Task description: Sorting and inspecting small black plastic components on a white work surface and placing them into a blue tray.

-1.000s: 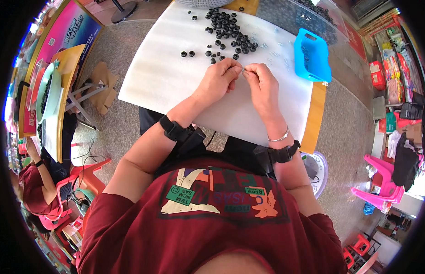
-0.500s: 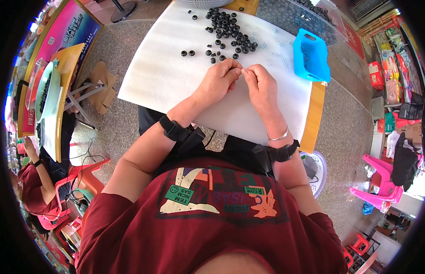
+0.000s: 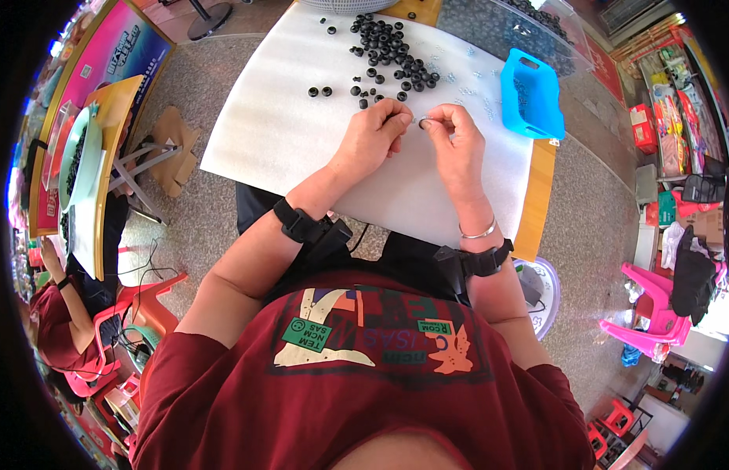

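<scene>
Above a white-covered table (image 3: 270, 133), both my hands are raised close together with a small gap between the fingertips. My left hand (image 3: 372, 137) is closed in a pinch, and whatever it holds is too small to make out. Between the thumb and forefinger of my right hand (image 3: 460, 149) sits a small dark round piece (image 3: 424, 123). Just beyond my hands lies a loose pile of black round pieces (image 3: 389, 48), with a few strays to its left. Small silvery bits (image 3: 450, 77) are scattered right of the pile.
A blue plastic basket (image 3: 535, 117) with small bits inside stands at the table's right side. Behind it is a transparent bin (image 3: 478, 35) of black pieces. A grey basket (image 3: 341, 5) touches the far edge. At the left, another person (image 3: 66, 317) sits by a pale green basin (image 3: 84, 153).
My hands have parted slightly. My right hand has drawn to the right, and a dark round piece now shows in its fingers. My left hand has barely moved.
</scene>
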A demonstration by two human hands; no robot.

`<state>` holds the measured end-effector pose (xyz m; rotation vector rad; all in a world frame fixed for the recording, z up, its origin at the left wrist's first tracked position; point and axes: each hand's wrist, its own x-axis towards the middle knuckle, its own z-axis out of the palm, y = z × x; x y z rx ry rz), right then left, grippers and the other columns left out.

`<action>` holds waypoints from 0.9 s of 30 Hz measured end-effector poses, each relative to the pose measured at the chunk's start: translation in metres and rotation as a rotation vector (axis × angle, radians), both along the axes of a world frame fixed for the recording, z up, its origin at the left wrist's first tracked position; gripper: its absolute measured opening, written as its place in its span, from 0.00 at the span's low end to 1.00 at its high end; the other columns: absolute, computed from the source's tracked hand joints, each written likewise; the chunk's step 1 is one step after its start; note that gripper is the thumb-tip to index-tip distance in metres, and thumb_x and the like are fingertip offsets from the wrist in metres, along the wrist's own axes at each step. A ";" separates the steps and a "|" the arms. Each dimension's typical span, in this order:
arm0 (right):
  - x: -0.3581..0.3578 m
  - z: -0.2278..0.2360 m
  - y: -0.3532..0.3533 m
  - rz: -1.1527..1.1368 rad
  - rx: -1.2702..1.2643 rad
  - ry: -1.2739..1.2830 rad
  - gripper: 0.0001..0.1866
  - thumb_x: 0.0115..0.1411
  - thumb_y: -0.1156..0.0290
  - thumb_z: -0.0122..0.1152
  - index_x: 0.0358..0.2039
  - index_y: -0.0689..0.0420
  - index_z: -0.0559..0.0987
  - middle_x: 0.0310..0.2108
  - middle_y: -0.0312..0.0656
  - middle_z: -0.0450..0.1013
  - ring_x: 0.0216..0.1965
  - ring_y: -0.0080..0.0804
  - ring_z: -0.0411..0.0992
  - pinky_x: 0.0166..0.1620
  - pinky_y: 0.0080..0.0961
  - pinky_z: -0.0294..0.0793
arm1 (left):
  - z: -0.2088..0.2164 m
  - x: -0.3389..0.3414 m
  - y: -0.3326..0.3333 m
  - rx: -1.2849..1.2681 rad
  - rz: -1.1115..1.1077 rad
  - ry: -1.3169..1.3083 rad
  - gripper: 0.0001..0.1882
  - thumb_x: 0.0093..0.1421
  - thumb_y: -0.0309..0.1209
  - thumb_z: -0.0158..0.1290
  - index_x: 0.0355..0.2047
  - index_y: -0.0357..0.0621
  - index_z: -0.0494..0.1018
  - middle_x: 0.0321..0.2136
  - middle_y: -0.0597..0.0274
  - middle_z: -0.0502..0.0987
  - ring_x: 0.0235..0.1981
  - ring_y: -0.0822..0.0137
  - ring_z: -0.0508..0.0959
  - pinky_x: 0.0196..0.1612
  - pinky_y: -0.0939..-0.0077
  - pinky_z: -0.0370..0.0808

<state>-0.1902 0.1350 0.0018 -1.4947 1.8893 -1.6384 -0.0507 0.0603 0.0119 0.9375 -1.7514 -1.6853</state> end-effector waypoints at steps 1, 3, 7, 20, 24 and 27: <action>-0.004 -0.003 -0.001 -0.056 -0.018 0.125 0.08 0.51 0.81 0.63 0.31 0.58 0.75 0.28 0.37 0.73 0.30 0.30 0.71 0.36 0.28 0.70 | 0.001 0.000 0.000 0.010 0.003 -0.001 0.09 0.66 0.32 0.47 0.38 0.39 0.72 0.21 0.71 0.69 0.20 0.80 0.69 0.23 0.84 0.67; -0.010 -0.008 -0.001 -0.150 -0.014 0.325 0.09 0.49 0.80 0.64 0.31 0.55 0.76 0.29 0.37 0.73 0.32 0.33 0.70 0.38 0.31 0.67 | 0.001 -0.001 -0.001 0.017 0.009 -0.016 0.10 0.66 0.33 0.47 0.37 0.39 0.72 0.21 0.71 0.69 0.20 0.80 0.69 0.23 0.85 0.67; -0.014 -0.012 0.001 -0.260 0.094 0.568 0.09 0.48 0.75 0.65 0.31 0.52 0.77 0.30 0.35 0.73 0.36 0.36 0.68 0.41 0.34 0.61 | 0.001 -0.001 -0.001 0.033 0.012 -0.005 0.10 0.67 0.34 0.48 0.36 0.39 0.73 0.22 0.71 0.69 0.20 0.81 0.69 0.22 0.85 0.67; -0.001 0.005 0.001 -0.067 0.020 0.578 0.07 0.59 0.65 0.59 0.28 0.53 0.75 0.27 0.36 0.72 0.32 0.36 0.69 0.39 0.34 0.60 | 0.002 0.000 -0.004 0.088 0.000 0.031 0.10 0.66 0.35 0.49 0.34 0.41 0.73 0.22 0.72 0.69 0.21 0.81 0.67 0.24 0.86 0.65; 0.002 0.004 0.000 0.019 -0.001 0.559 0.08 0.60 0.65 0.58 0.27 0.54 0.74 0.25 0.36 0.71 0.31 0.36 0.68 0.38 0.33 0.60 | -0.001 0.001 -0.005 0.058 -0.044 0.001 0.11 0.66 0.36 0.50 0.33 0.41 0.73 0.22 0.73 0.69 0.21 0.81 0.67 0.24 0.86 0.64; 0.002 0.002 -0.001 0.036 -0.037 0.499 0.08 0.60 0.65 0.58 0.27 0.54 0.73 0.25 0.36 0.70 0.31 0.35 0.68 0.38 0.32 0.60 | -0.001 0.002 -0.006 0.062 -0.056 -0.003 0.12 0.66 0.37 0.50 0.33 0.42 0.73 0.22 0.73 0.68 0.21 0.81 0.66 0.24 0.86 0.64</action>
